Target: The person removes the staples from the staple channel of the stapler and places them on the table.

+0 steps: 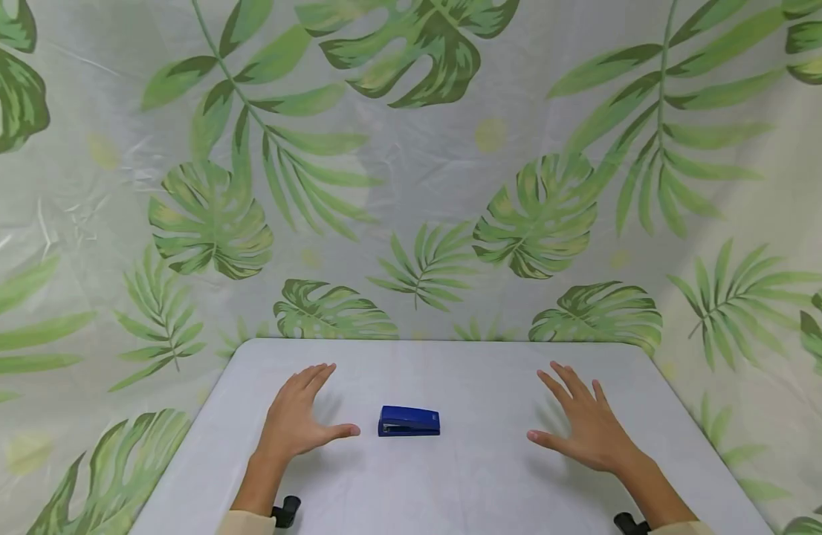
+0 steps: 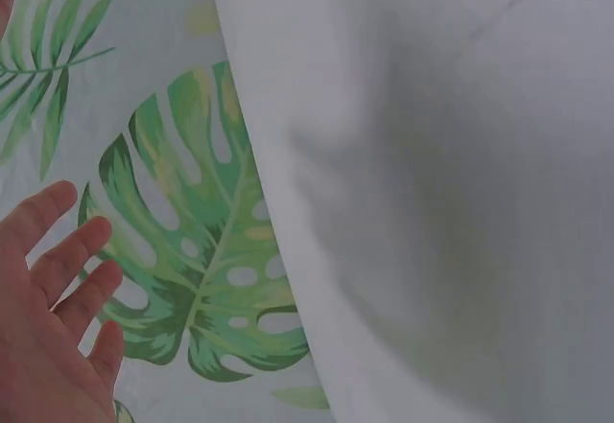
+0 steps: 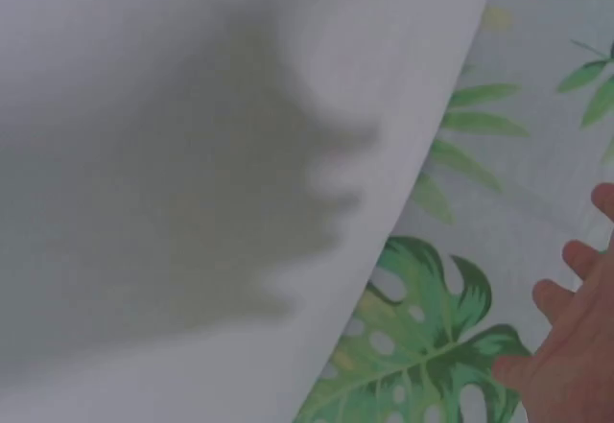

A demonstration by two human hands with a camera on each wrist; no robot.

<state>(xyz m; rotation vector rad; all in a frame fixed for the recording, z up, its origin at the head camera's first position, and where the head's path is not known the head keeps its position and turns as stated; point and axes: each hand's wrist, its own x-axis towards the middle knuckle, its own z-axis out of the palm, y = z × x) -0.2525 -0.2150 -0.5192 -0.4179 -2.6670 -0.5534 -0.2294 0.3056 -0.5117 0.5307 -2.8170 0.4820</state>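
A blue stapler (image 1: 409, 421) lies on the white table, near the middle in the head view. To its left hovers my left hand (image 1: 296, 417), thumb pointing towards the stapler but apart from it. My right hand (image 1: 586, 427) is held above the table farther off on the right, fingers spread and holding nothing. In the left wrist view the left hand (image 2: 58, 308) shows at the lower left, its fingers extended. The right wrist view has part of the right hand (image 3: 571, 337) at the right edge. Neither wrist view shows the stapler.
The white table (image 1: 478, 483) has rounded far corners. Behind and beside it hangs a pale sheet (image 1: 424, 186) printed with green leaves. A black wrist mount (image 1: 287, 511) sits at the left wrist, and another black mount (image 1: 630, 524) at the right.
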